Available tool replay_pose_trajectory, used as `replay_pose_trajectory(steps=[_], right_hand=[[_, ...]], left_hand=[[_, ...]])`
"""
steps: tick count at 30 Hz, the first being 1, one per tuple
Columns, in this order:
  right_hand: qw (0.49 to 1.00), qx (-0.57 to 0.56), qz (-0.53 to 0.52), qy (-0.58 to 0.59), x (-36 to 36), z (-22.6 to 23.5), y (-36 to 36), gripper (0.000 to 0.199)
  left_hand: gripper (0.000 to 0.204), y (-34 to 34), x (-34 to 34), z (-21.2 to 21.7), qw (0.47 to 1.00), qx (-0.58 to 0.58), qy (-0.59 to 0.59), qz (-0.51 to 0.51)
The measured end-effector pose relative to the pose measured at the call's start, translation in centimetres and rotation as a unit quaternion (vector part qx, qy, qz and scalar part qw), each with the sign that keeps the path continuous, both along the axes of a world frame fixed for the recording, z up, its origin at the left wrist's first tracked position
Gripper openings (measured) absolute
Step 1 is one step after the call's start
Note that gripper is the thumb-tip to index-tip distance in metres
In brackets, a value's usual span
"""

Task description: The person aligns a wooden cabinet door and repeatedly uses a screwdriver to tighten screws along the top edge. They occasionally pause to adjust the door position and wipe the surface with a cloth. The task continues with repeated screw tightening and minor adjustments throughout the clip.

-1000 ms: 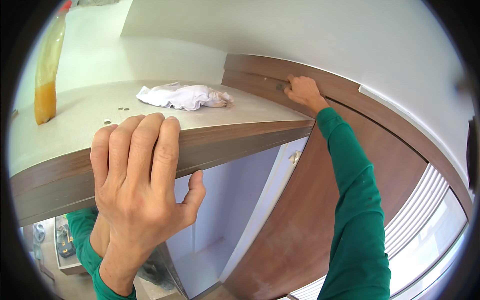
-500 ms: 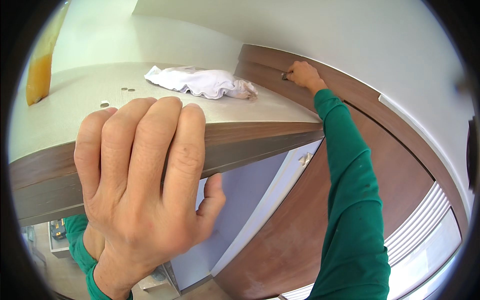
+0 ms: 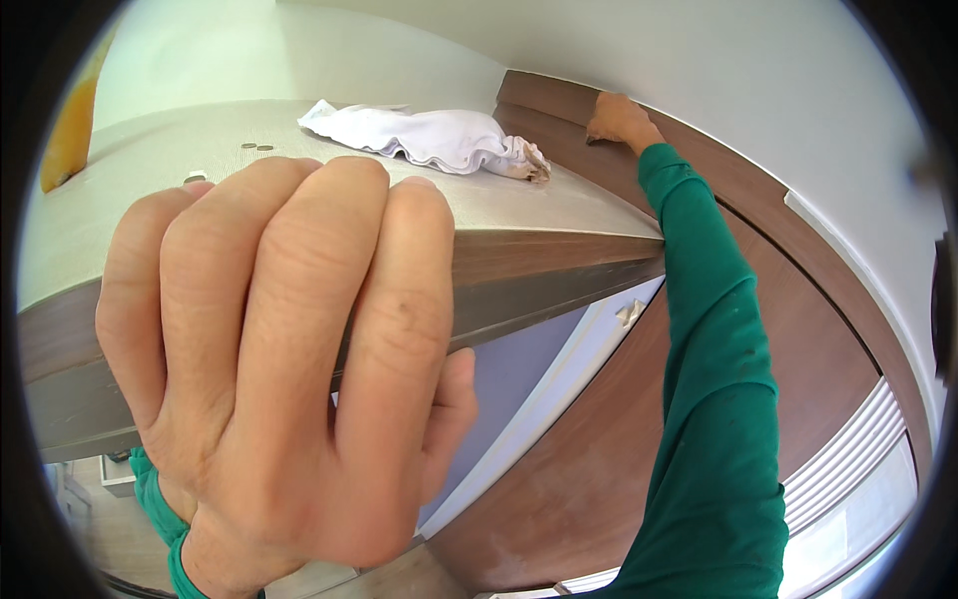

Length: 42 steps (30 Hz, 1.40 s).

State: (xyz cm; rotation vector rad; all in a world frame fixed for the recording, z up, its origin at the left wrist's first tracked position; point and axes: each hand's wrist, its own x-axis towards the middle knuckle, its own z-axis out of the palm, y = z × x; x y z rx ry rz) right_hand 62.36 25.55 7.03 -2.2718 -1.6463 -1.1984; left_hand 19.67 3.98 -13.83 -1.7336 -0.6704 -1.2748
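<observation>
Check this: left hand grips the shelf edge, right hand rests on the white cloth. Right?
Not quite. The left hand does grip the shelf edge, but the right hand is on the brown trim beyond the white cloth, as the head view shows.

Long green sleeves (image 3: 714, 349), bare hands

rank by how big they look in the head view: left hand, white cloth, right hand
1. left hand, close to the camera, so its apparent size is inflated
2. white cloth
3. right hand, far off on the brown panel
</observation>
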Motion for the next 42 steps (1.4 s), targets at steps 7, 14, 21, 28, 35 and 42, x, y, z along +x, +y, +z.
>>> replay_pose_trajectory(steps=[7,14,21,28,35,42], right_hand=[[0.997,-0.019,0.079,-0.003,-0.9,-2.4,1.3,0.033],[0.996,0.025,0.061,0.062,3.4,-1.5,-2.0,0.029],[0.999,0.010,0.014,0.039,2.3,-0.8,-1.4,0.039],[0.999,-0.024,0.007,0.033,-1.4,0.4,-0.2,0.043],[0.997,-0.065,-0.027,0.006,-3.3,0.6,-0.1,0.036],[0.996,-0.067,-0.038,-0.043,-3.4,0.6,1.4,0.033]], left_hand=[[0.062,-1.7,-1.2,0.3,1.000,0.013,-0.012,0.018],[0.059,1.3,0.8,-0.6,0.998,0.021,-0.037,-0.045],[0.057,1.5,0.7,-0.5,0.997,0.033,-0.038,-0.061],[0.058,0.2,-0.3,-0.3,0.998,0.039,-0.035,-0.030],[0.056,0.5,0.3,-0.3,0.998,0.041,-0.041,-0.034],[0.054,0.8,0.1,-0.2,0.997,0.054,-0.039,-0.044]])
